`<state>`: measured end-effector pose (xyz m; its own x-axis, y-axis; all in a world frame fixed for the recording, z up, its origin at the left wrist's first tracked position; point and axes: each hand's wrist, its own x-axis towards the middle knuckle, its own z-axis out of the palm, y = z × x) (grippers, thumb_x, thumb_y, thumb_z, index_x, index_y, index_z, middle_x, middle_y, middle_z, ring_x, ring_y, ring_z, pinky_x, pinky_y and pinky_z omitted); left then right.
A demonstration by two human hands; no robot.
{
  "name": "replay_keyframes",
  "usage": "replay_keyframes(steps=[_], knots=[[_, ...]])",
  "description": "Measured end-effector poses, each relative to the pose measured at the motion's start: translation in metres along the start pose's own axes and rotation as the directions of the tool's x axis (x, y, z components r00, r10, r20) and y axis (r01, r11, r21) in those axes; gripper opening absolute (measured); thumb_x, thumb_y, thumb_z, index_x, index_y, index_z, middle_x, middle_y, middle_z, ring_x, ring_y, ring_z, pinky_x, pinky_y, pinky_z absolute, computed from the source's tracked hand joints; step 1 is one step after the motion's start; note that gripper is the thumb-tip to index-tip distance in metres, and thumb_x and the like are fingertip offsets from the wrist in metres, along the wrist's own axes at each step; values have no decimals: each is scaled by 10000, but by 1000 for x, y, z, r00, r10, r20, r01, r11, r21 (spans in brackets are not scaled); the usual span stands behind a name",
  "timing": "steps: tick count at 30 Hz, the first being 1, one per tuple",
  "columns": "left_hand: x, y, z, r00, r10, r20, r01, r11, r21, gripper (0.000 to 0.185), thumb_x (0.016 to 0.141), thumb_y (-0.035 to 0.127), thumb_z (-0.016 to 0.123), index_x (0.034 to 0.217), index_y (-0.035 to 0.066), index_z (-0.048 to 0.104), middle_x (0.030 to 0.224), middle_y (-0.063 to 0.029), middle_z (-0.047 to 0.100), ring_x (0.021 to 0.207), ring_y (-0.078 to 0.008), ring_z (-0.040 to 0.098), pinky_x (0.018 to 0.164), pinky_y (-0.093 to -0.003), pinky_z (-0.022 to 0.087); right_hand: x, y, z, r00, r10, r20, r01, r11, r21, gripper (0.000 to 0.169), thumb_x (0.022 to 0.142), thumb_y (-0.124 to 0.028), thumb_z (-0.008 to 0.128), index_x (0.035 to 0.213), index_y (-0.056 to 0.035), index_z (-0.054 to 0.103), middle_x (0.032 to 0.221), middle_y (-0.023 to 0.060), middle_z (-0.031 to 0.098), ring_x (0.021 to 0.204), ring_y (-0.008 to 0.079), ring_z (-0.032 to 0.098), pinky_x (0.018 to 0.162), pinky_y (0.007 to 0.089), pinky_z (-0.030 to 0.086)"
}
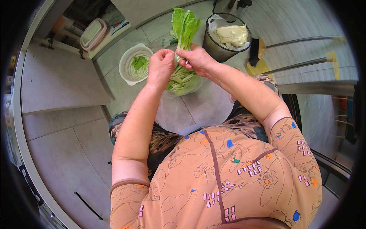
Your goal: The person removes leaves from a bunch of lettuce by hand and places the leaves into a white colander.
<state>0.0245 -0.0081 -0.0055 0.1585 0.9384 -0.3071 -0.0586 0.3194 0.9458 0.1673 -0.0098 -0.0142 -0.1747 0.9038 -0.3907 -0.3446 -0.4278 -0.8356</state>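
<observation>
My right hand (198,59) is closed around the pale stems of a bunch of leafy greens (183,27), whose leaves point away from me. Close beside it, my left hand (162,64) has its fingers curled near the stem ends; whether something small is pinched between them cannot be told. Below both hands, more greens with pale stems (183,78) lie in a clear plastic bag (191,88) on the floor. To the left stands a white plastic colander (123,67) with a few loose green leaves (139,62) in it.
A dark bin (213,51) with a liner and a pale package stands beyond my right hand. A broom (254,53) and a yellow dustpan (257,68) are to its right. At left, an open cabinet door (61,77) hangs near a shelf holding pink-rimmed containers (93,35).
</observation>
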Motion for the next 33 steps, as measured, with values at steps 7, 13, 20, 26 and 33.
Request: replay_keyframes(steps=[7,13,20,26,33], knots=[[-11,28,-2,988,-90,128,135,903,-407,85,932,140,527,903,60,524,679,5,488,508,-64,375,436,-203,276,15,0,-26,971,235,32,-238,964,115,120,854,-86,589,943,-48,518,749,34,546,520,73,486,346,179,282],[-22,51,68,923,-57,380,135,974,-181,95,938,150,523,960,58,528,793,-36,605,584,-93,534,472,-213,394,39,50,-66,931,17,364,-126,952,278,138,808,-232,602,842,-121,526,633,-1,519,476,111,467,392,222,305],[60,57,174,914,83,397,-124,989,76,114,915,66,499,990,-19,516,848,-99,607,654,-149,597,600,-264,521,27,25,-53,985,172,0,-172,985,-32,209,826,-287,634,781,-123,512,587,11,496,474,139,461,371,279,315],[143,30,216,955,-99,281,-3,940,342,201,893,3,462,1079,-55,512,993,-167,600,843,-226,636,731,-305,547,-9,-10,-51,933,318,168,-342,929,140,202,863,-263,592,813,-68,571,625,63,562,528,172,539,412,296,439],[174,7,242,960,-118,255,-77,762,643,313,824,72,539,1123,7,606,1058,-149,632,914,-208,603,721,-330,498,9,6,-73,924,275,265,-302,951,67,105,847,-203,594,809,-106,576,645,11,555,511,127,499,432,261,407]])
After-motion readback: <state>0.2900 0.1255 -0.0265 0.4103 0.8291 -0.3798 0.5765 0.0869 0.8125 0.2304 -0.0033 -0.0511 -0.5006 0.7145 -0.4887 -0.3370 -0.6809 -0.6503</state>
